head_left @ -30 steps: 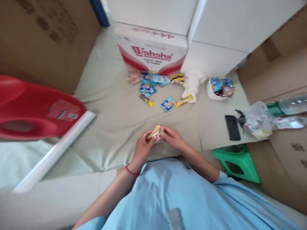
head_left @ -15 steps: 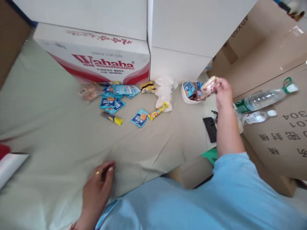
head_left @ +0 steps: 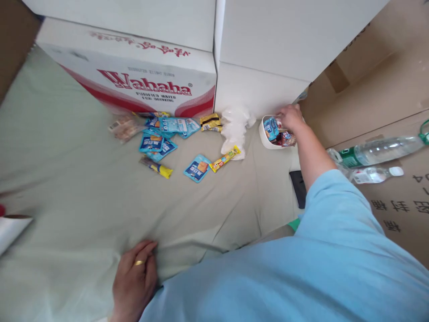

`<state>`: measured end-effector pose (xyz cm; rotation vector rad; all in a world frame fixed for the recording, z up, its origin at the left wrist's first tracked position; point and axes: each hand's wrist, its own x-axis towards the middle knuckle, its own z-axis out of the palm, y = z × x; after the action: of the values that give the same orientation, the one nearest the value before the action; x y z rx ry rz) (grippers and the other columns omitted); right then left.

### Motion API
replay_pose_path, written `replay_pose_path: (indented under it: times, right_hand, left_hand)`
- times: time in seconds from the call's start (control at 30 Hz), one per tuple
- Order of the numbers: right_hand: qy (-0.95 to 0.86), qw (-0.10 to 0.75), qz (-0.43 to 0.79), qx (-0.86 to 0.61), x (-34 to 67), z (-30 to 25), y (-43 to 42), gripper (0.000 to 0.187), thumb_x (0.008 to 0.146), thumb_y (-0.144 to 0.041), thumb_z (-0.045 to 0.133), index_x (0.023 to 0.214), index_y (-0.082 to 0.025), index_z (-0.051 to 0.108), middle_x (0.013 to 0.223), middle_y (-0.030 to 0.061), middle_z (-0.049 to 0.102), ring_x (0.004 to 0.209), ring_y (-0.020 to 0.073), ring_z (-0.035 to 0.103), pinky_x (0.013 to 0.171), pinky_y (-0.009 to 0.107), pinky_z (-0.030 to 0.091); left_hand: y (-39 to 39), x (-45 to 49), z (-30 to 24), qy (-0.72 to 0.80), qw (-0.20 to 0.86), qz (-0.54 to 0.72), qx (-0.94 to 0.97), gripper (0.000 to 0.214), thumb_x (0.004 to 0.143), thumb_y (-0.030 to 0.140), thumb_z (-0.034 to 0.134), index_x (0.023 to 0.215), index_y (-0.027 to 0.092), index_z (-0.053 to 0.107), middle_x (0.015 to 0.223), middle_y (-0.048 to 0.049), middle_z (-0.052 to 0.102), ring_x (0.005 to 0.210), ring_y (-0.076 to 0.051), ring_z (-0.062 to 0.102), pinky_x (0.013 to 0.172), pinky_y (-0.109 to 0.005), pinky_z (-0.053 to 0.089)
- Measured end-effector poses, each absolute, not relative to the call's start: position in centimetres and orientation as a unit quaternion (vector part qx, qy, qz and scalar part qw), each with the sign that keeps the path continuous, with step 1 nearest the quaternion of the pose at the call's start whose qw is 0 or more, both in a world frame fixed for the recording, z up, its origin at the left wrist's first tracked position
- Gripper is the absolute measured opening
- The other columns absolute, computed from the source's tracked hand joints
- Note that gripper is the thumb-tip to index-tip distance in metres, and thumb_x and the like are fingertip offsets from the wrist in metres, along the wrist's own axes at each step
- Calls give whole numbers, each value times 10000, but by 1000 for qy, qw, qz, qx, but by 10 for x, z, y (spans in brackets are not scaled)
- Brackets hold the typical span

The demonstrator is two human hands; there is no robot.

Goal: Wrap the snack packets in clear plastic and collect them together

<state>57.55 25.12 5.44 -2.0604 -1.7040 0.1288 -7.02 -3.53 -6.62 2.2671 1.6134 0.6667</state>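
My right hand (head_left: 291, 117) reaches into the back of a small white tub (head_left: 266, 142), fingers bent down round a pale, red-marked snack packet (head_left: 279, 122) that is mostly hidden. Inside the tub, a blue snack packet (head_left: 271, 128) and a brown one (head_left: 287, 138) show beside the fingers. My left hand (head_left: 136, 277), with a gold ring, rests on the pale green sheet (head_left: 83, 197) and holds nothing; its fingers lie loosely bent. Nearer the middle, a blue snack packet (head_left: 197, 168) lies by a yellow stick packet (head_left: 225, 159).
Behind stand a Wahaba-style red-and-white carton (head_left: 140, 85) and white boxes (head_left: 261, 85). Several blue packets (head_left: 161, 147), a crumpled white plastic wrap (head_left: 235, 129) and a yellow-ended stick (head_left: 157, 167) lie before them. At right are a black phone (head_left: 298, 188) and plastic bottles (head_left: 385, 150).
My right hand has moved left and down from beside the tub into its back part, carrying the pale snack packet. The left hand stays on the sheet, slightly lower in view.
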Motion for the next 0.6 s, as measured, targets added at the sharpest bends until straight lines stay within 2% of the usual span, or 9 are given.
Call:
replay_pose_path:
  times: [0.13,0.23,0.4,0.5,0.6]
  right_hand:
    - [-591,213,-92,-773,558,83,214,306,1063,-237,429,1164,-157,707,1168,166,681,1096,248,514,1103,486,345]
    - [-605,143,-143,-770,513,82,172,378,1073,-244,363,1259,-187,687,1201,150,702,1101,282,578,1009,431,417]
    - [-576,-37,-90,-812,445,37,122,400,1084,-352,403,1334,-173,659,1288,180,674,1032,297,663,826,365,473]
    - [-539,-86,-45,-837,438,13,113,376,1080,-346,441,1290,-145,679,1264,200,689,1051,290,679,813,338,473]
    - [-517,-99,-26,-850,443,2,108,355,1078,-302,441,1193,-113,719,1172,211,721,1020,275,695,801,319,460]
  left_hand:
    - [-34,-68,-67,543,126,243,794,247,989,253,474,1126,218,676,1111,-113,722,1007,-284,681,919,-432,553]
    - [-33,-66,-68,535,113,257,797,241,993,241,476,1111,206,683,1099,-105,731,992,-266,684,921,-402,545]
    - [-32,-64,-66,527,111,266,800,234,1005,230,468,1082,189,686,1081,-103,726,976,-251,677,900,-372,539]
    - [-32,-64,-65,526,120,272,797,233,1006,232,470,1071,196,691,1075,-92,729,967,-241,679,889,-356,540]
    - [-33,-64,-65,526,129,280,793,235,1000,226,477,1067,193,700,1075,-91,732,966,-236,684,885,-347,541]
